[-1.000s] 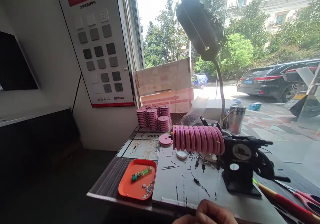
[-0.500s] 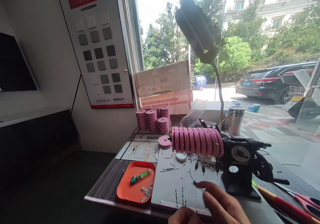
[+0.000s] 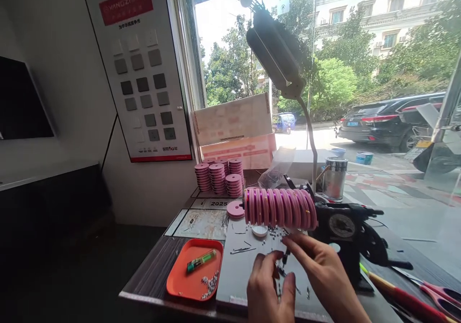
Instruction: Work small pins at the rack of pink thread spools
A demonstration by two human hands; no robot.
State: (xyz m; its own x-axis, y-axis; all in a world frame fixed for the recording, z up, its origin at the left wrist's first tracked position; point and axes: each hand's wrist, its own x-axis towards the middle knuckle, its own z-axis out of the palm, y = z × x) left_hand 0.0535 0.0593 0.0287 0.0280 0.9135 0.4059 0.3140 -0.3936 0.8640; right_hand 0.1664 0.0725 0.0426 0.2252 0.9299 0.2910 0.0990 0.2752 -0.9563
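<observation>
At about eight o'clock on the table [image 3: 158,265] lies an orange tray [image 3: 180,281] holding a green lighter [image 3: 200,261] and a scatter of small silver bits near its lower edge. Toward ten o'clock from the hands stand stacks of pink discs [image 3: 219,176], with one loose pink disc [image 3: 236,209] lying flat just left of the winder. At six o'clock the left hand [image 3: 270,292] is raised over the white mat [image 3: 237,270], its thumb and forefinger drawn together on a thin dark line with a small dark piece [image 3: 282,265] between the two hands; how firmly they pinch is unclear. Just right of it, the right hand [image 3: 324,270] has its fingertips closed on the upper end of the same small piece, the other fingers curled loosely. At twelve o'clock above the hands a row of pink spools [image 3: 280,208] sits on a black hand-crank winder [image 3: 347,227]. At four o'clock lie red-handled scissors [image 3: 441,295].
</observation>
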